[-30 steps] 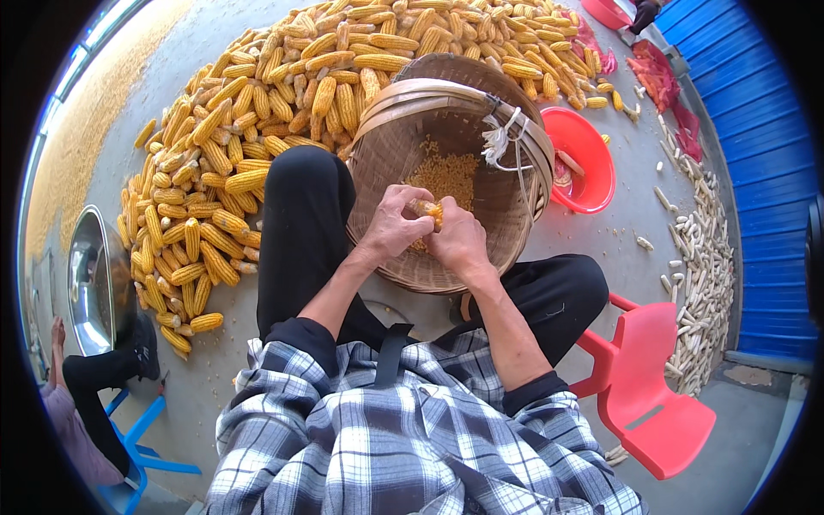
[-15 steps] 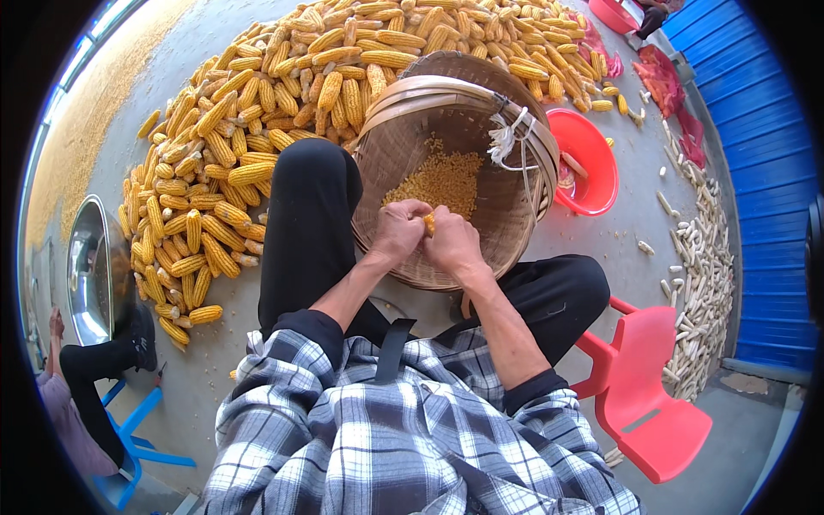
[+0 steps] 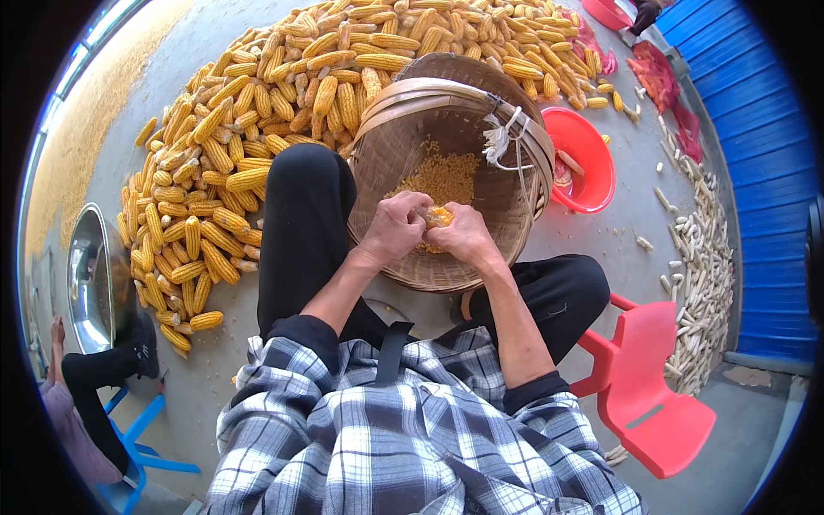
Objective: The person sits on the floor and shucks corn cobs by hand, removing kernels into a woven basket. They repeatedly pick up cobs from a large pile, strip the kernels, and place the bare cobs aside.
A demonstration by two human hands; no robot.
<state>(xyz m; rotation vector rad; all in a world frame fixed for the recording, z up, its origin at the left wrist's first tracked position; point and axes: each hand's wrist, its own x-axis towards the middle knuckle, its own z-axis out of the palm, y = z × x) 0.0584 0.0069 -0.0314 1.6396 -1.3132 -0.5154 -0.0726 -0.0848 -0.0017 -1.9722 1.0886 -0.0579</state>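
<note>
Between my two hands is a corn cob point(image 3: 439, 216), partly hidden by fingers, with yellow kernels showing on its upper side. My left hand point(image 3: 396, 227) is closed round its left end. From the other side my right hand point(image 3: 468, 236) grips it, fingers pressed against the kernels. Both hands are over the near part of a woven basket point(image 3: 369, 180) that stands between my knees. Loose yellow kernels point(image 3: 446, 178) lie in the bottom of the basket. White string is tied to its arched handle point(image 3: 429, 86).
A large heap of corn cobs point(image 3: 215, 154) spreads ahead and to the left. Right of the basket stands a red basin point(image 3: 592, 163); farther right lie stripped cobs point(image 3: 699, 257). A red chair point(image 3: 644, 378) is at my right, a metal bowl point(image 3: 90, 275) and a seated person point(image 3: 73, 421) at left.
Both hands have turned and shifted a little, so more of the corn cob shows between them. It stays in my grip. The view has moved slightly.
</note>
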